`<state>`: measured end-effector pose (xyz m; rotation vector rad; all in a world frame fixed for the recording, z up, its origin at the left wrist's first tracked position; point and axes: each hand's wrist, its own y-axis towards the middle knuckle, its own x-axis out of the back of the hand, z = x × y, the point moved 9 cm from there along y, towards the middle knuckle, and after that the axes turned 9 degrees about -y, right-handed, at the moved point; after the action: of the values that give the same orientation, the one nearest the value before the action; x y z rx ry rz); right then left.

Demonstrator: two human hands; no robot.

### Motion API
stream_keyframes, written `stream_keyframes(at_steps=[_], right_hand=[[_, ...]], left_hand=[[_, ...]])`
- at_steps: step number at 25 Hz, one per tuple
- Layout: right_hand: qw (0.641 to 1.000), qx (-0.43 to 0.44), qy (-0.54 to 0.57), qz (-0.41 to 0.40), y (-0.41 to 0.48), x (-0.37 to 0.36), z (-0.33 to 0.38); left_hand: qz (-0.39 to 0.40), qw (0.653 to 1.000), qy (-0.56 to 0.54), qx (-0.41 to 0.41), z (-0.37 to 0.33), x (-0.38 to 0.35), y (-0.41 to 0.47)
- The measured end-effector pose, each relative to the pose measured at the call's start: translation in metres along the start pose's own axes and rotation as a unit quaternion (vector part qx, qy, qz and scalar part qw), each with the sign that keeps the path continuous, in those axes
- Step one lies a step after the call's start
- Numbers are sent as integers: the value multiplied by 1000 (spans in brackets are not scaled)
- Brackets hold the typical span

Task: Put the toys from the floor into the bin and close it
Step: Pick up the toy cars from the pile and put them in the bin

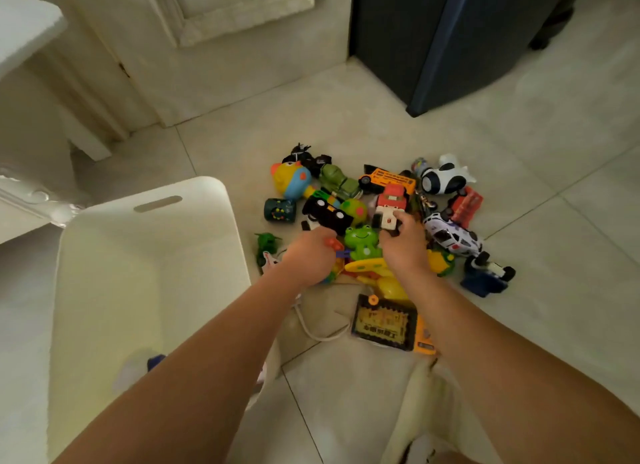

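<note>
Our right grip [403, 244] curls its fingers round the near end of the truck [391, 200], which sits among the toys [341, 183] heaped on the floor [536, 145]. Our left grip [310, 256] reaches into the heap beside the frog [362, 238]. Its fingers are hidden, so we cannot tell what it holds. The bin [207, 190] stands open just left of the heap.

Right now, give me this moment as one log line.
left hand: in toy pile, grip unclear | right hand: grips red-and-white truck | bin: open
</note>
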<state>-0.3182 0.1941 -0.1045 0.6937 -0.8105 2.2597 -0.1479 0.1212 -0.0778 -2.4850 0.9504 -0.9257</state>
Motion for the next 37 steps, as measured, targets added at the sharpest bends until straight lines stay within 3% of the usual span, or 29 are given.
stream_keyframes(at_steps=[3, 9, 11, 13, 16, 19, 21, 23, 25, 29, 32, 35, 37], right_hand=[[996, 21, -79, -24, 44, -6, -18], [961, 22, -276, -17, 90, -29, -14], [964, 31, -261, -38, 87, -27, -13], [986, 22, -145, -78, 78, -15, -13], [994, 17, 65, -91, 48, -13, 1], [983, 181, 6, -26, 11, -45, 47], [964, 265, -28, 27, -5, -70, 66], [966, 259, -11, 20, 1, -73, 75], [965, 245, -82, -36, 24, -69, 75], [922, 202, -325, 66, 65, -107, 55], [889, 199, -412, 23, 64, -117, 49], [890, 178, -419, 1, 72, -116, 46], [928, 174, -329, 8, 71, -111, 50]], left_hand=[[7, 1000, 4, 22, 9, -13, 29], [-4, 991, -110, 80, 36, -23, 70], [-16, 987, -121, 101, 48, -23, 77], [-44, 978, -166, 118, 55, -20, 78], [-33, 920, -357, 158, 56, -24, 71], [43, 841, -520, 145, 43, -27, 65], [16, 809, -568, 148, 50, -12, 65], [-54, 805, -563, 177, 65, 7, 62], [-90, 806, -556, 181, 70, 18, 58], [-92, 804, -566, 157, 60, 27, 51], [-63, 801, -581, 129, 47, 39, 46], [-52, 795, -597, 92, 36, 60, 36], [-40, 793, -604, 70, 32, 72, 27]])
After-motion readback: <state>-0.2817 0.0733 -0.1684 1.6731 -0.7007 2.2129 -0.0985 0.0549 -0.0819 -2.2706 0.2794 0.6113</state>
